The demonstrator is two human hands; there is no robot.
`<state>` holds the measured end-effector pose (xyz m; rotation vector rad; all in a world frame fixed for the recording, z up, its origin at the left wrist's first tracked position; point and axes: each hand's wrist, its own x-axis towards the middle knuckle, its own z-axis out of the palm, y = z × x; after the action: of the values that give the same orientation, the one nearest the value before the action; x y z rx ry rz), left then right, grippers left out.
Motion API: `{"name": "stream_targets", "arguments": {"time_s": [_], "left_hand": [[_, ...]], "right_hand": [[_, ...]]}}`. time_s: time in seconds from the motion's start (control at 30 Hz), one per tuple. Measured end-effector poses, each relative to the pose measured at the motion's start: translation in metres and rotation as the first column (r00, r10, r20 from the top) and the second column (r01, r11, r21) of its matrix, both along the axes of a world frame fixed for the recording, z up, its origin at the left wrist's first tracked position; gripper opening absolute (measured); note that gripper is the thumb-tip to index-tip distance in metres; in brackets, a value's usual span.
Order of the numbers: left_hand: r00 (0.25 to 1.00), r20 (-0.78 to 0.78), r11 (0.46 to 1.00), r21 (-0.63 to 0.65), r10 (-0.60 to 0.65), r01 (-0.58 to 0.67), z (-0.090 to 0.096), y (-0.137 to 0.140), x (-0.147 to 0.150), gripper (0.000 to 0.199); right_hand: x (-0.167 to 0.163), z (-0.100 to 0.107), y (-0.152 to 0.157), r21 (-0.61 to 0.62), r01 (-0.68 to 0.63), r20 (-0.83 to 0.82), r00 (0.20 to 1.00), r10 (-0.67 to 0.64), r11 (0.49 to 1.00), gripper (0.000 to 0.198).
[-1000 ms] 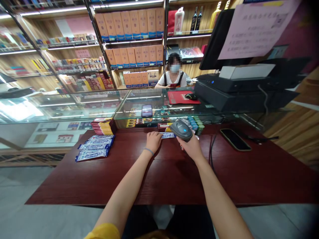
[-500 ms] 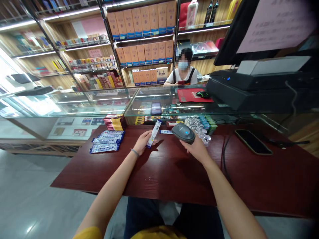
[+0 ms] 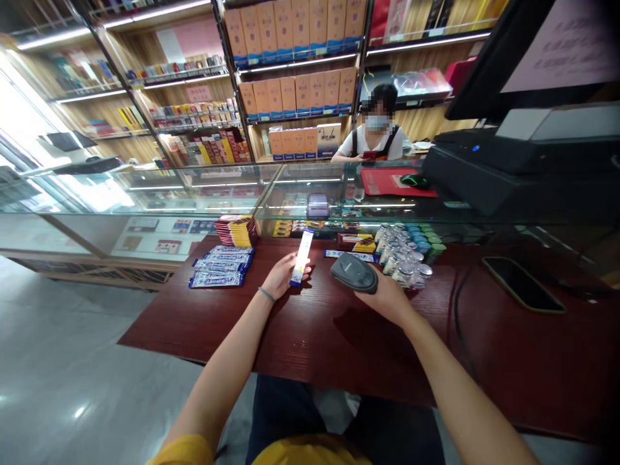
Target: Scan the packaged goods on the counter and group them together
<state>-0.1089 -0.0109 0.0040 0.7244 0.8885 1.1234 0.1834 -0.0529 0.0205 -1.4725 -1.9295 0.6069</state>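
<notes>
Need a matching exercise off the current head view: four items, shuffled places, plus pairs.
Things:
1. Scanner
2. Raised white packet
3. Black-screened phone
4. Computer mouse

Places:
A. On the red mat
B. Lying on the right side of the brown table
C. In the right hand
D. In the left hand

Pairs: 1-C; 2-D; 3-B; 4-A

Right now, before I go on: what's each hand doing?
Left hand: closed on a slim blue-and-white packet, pale face up.
Right hand: closed around a dark handheld scanner, apart from the packet.
</notes>
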Motion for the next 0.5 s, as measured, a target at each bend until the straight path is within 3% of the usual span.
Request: {"name": "stream_targets", "arguments": {"time_s": [0.3,0.5], "left_hand": [[0.998,0.061,0.999,0.04,-0.016,0.013,-0.003,0.002,-0.005,0.031],[0.991,0.057,0.981,0.145,0.122,-0.129,0.007,0.004,-0.012,0.035]], "right_hand": [[0.002,-0.004,0.002,0.063,0.039,-0.025,0.999,-0.038,0.997,0.059],[0.005,-0.011,0.005,0.081,-0.011,-0.083,0.996,0.018,0.997,0.061]]}}
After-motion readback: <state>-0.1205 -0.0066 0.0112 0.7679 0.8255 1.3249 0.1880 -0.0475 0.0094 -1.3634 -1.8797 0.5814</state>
